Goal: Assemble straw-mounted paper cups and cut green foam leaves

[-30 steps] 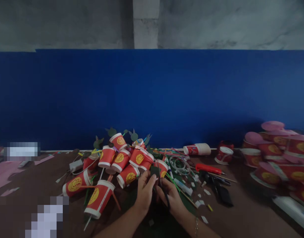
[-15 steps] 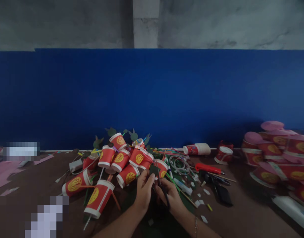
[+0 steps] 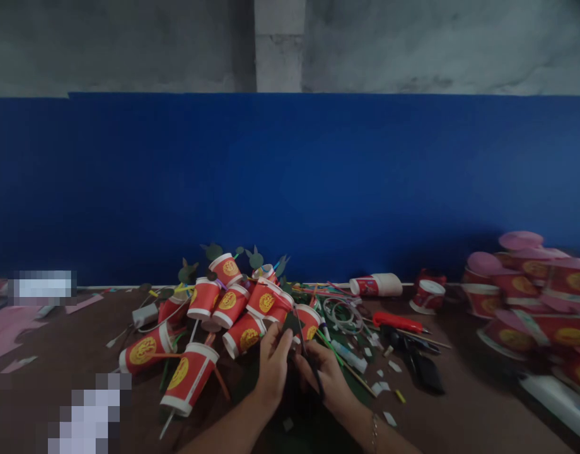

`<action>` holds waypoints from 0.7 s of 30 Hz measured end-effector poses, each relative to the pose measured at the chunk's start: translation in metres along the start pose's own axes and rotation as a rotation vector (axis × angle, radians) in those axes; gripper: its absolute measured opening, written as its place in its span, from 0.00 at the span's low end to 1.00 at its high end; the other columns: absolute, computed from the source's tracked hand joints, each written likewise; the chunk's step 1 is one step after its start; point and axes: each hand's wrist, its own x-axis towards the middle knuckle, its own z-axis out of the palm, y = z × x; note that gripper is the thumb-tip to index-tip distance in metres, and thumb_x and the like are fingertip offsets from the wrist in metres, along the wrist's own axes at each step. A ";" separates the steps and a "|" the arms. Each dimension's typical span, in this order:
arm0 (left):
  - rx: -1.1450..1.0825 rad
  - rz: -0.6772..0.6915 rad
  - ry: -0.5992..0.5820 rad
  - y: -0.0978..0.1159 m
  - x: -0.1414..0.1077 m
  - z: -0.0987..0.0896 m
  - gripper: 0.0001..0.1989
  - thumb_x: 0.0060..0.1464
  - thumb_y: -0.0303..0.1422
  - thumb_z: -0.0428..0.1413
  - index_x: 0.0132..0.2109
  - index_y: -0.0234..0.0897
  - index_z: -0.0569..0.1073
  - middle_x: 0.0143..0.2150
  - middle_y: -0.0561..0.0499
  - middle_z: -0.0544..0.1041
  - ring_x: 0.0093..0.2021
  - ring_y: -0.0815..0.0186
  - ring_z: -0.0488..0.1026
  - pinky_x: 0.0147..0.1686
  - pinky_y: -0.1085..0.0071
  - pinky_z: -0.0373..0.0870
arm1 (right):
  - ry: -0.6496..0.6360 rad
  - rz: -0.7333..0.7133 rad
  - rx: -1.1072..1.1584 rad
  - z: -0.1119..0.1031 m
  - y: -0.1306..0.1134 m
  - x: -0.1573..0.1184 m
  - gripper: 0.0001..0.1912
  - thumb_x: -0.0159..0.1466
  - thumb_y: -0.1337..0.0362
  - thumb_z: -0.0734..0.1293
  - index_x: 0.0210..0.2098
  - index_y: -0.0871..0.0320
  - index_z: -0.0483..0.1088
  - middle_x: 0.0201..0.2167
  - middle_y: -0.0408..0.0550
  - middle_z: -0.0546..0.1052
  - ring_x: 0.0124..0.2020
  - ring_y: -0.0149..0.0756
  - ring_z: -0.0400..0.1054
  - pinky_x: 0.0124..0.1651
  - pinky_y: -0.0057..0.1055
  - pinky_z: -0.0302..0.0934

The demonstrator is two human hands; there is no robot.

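Note:
At the middle of the table, my left hand (image 3: pixel 274 362) is closed on a small piece of dark green paper (image 3: pixel 292 324). My right hand (image 3: pixel 325 375) grips a pair of scissors (image 3: pixel 313 366) with dark handles, their blades pointing up and away beside the paper. How far apart the blades stand is too dark to make out. Just beyond my hands lies a heap of red paper cups (image 3: pixel 231 306) with white rims and yellow round emblems. Straws stick out of several cups, and dark green leaf-like cutouts (image 3: pixel 255 258) show behind them.
Right of my hands are white paper scraps (image 3: pixel 383 386), a coiled white cable (image 3: pixel 342 314), a red-handled tool (image 3: pixel 398 321) and a black object (image 3: pixel 425 369). More cups with pink tops (image 3: pixel 521 284) are piled at far right. Pink sheets (image 3: pixel 11 328) lie at far left. A blue wall (image 3: pixel 290 189) stands behind.
My left hand and the green paper have shifted very slightly left. My right hand with the scissors stays nearly in place, and the cups have not moved.

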 end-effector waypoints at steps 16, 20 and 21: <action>0.002 -0.004 -0.012 0.002 -0.001 0.002 0.10 0.49 0.37 0.56 0.28 0.35 0.65 0.22 0.58 0.62 0.23 0.73 0.59 0.24 0.77 0.56 | 0.000 0.008 0.041 0.001 -0.002 0.001 0.20 0.50 0.50 0.70 0.24 0.59 0.62 0.15 0.36 0.63 0.14 0.24 0.56 0.17 0.22 0.52; 0.053 0.000 -0.060 0.002 -0.003 0.003 0.11 0.50 0.38 0.55 0.27 0.36 0.64 0.22 0.58 0.62 0.23 0.73 0.58 0.24 0.77 0.56 | 0.016 -0.023 0.038 0.002 -0.008 0.000 0.19 0.51 0.51 0.70 0.23 0.59 0.62 0.16 0.38 0.65 0.17 0.26 0.58 0.21 0.23 0.55; 0.058 0.000 -0.063 0.002 -0.003 0.002 0.11 0.50 0.38 0.54 0.27 0.36 0.64 0.22 0.58 0.62 0.23 0.73 0.58 0.24 0.76 0.56 | 0.014 -0.022 0.031 0.002 -0.009 0.000 0.19 0.51 0.51 0.70 0.23 0.59 0.62 0.16 0.38 0.65 0.17 0.26 0.57 0.21 0.23 0.54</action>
